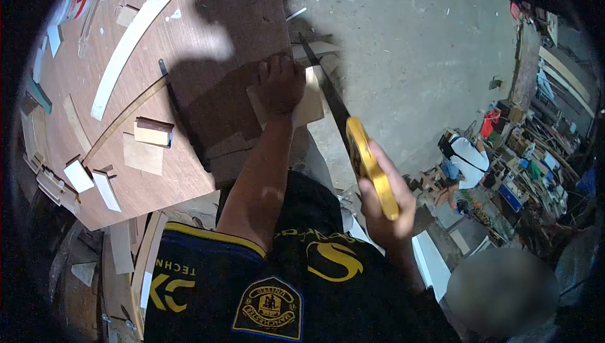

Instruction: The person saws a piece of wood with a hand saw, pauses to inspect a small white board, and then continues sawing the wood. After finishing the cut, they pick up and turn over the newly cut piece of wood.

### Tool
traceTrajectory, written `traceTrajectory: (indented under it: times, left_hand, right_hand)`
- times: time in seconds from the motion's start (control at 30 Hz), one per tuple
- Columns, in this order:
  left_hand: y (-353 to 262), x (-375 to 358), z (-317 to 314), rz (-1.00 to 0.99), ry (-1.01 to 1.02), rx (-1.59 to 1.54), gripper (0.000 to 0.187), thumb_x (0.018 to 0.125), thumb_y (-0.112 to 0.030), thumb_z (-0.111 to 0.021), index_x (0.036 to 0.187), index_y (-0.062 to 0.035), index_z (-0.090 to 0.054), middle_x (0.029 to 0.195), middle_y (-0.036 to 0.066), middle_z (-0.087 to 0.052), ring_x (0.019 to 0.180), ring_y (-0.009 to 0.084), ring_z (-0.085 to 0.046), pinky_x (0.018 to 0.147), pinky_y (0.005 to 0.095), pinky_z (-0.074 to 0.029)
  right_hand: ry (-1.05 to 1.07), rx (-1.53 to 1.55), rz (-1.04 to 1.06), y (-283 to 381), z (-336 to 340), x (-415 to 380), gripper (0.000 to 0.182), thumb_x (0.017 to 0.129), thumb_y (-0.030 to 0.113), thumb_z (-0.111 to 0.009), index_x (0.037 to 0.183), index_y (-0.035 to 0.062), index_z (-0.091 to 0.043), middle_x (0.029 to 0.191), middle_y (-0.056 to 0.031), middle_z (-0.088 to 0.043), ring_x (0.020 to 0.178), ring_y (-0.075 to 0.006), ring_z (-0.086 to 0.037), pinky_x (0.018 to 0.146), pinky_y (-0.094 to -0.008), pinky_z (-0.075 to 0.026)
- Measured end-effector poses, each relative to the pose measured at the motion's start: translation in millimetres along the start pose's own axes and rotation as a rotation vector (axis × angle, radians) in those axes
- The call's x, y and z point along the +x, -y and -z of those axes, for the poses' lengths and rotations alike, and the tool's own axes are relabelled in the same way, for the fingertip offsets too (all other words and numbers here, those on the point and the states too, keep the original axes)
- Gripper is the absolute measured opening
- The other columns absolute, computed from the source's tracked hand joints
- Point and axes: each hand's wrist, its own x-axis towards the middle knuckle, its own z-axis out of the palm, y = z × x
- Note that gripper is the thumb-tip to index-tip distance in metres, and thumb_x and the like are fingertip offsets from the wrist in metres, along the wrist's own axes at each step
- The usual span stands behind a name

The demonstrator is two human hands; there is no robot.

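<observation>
A handsaw (374, 170) with a yellow handle is gripped in my right hand (389, 198), its fingers wrapped round the handle. The dark blade points up and to the left, running along the outer edge of a small wooden board (309, 107). That board lies at the table's right edge and overhangs it. My left hand (281, 85) bears down on the board from above, fingers bent and close together, partly in shadow. Beneath it spreads the brown wooden tabletop (233, 47).
On the table lie a long curved white strip (135, 40), a thin curved wooden strip (126, 114), a small block (153, 132) and several offcuts. Concrete floor (403, 47) stretches to the right. A person in a white top (469, 161) is among scrap wood there.
</observation>
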Motion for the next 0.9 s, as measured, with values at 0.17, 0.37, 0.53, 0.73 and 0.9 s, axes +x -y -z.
traceTrajectory:
  times: [0.17, 0.37, 0.53, 0.73, 0.9]
  left_hand:
    - [0, -1, 9, 0.033, -0.115, -0.06, 0.018, 0.086, -0.032, -0.061, 0.084, -0.0148, -0.06, 0.089, 0.005, -0.063, 0.092, 0.0277, -0.06, 0.081, 0.0481, -0.046]
    - [-5, -2, 4, 0.056, 0.019, -0.023, 0.018, 0.087, -0.031, -0.061, 0.085, -0.0131, -0.06, 0.091, 0.004, -0.063, 0.093, 0.0266, -0.059, 0.084, 0.0487, -0.045]
    - [-3, 1, 18, -0.066, 0.115, 0.035, 0.017, 0.086, -0.029, -0.064, 0.088, -0.0125, -0.062, 0.094, 0.007, -0.062, 0.094, 0.0288, -0.059, 0.085, 0.0487, -0.045]
    - [-9, 4, 30, 0.116, 0.124, -0.107, 0.019, 0.087, -0.03, -0.063, 0.093, -0.0119, -0.064, 0.097, 0.008, -0.062, 0.096, 0.0296, -0.058, 0.084, 0.0482, -0.045]
    - [-12, 5, 30, 0.116, 0.098, -0.05, 0.018, 0.087, -0.031, -0.063, 0.09, -0.0127, -0.065, 0.096, 0.006, -0.063, 0.094, 0.0276, -0.059, 0.082, 0.0466, -0.045]
  right_hand:
    - [-0.018, 0.053, -0.096, 18, -1, 1, 0.052, 0.099, 0.006, -0.061, 0.147, -0.0034, -0.045, 0.139, -0.0194, -0.059, 0.126, -0.0216, -0.057, 0.106, -0.0308, -0.043]
    - [-0.049, -0.097, 0.007, -3, 4, -10, 0.055, 0.098, 0.005, -0.062, 0.149, 0.0006, -0.044, 0.136, -0.0181, -0.062, 0.122, -0.0193, -0.06, 0.101, -0.0297, -0.047]
    - [-0.205, -0.316, 0.276, -27, -12, -14, 0.052, 0.098, 0.006, -0.061, 0.148, -0.0024, -0.047, 0.125, -0.0177, -0.067, 0.107, -0.0187, -0.065, 0.093, -0.0286, -0.051]
    - [-0.175, 0.056, -0.138, -10, 15, -4, 0.051, 0.099, 0.012, -0.063, 0.144, -0.0052, -0.048, 0.123, -0.0262, -0.067, 0.11, -0.0255, -0.069, 0.093, -0.0318, -0.053]
    - [-0.13, -0.385, 0.033, -23, 6, -19, 0.051, 0.098, 0.017, -0.065, 0.142, -0.0053, -0.05, 0.126, -0.0259, -0.066, 0.111, -0.029, -0.069, 0.093, -0.035, -0.055]
